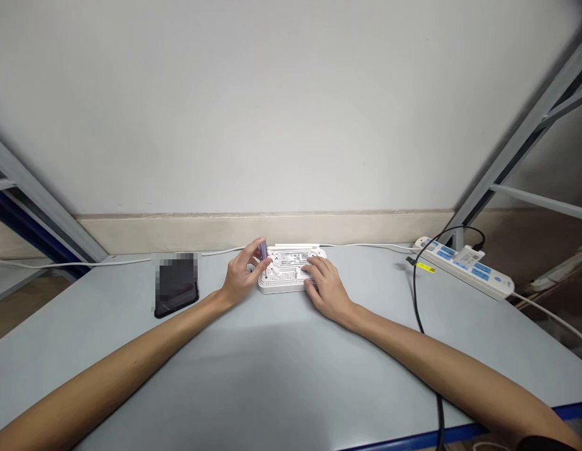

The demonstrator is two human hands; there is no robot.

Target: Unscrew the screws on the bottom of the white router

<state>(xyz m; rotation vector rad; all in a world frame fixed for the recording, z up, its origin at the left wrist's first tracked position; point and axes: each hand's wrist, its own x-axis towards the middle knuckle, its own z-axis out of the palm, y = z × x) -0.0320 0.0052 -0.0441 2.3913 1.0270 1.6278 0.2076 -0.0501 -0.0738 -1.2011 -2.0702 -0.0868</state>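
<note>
A white router-like box (pixel 285 289) lies on the table near the wall, with its vented, labelled underside facing up. My left hand (pixel 239 277) is closed around the purple handle of a screwdriver (pixel 263 251) at the box's left end. The screwdriver stands nearly upright, its thin shaft pointing down at the box's near left corner; whether the tip sits in a screw is too small to tell. My right hand (pixel 329 290) rests on the right part of the box, fingers stretched over it and partly covering its surface.
A dark phone or tablet (pixel 176 285) lies to the left, partly pixelated. On the right is a white power strip (pixel 464 266) with a plug in it. A black cable (pixel 416 300) passes under my right forearm. A white cable (pixel 116 263) runs along the wall. Metal frames flank the table.
</note>
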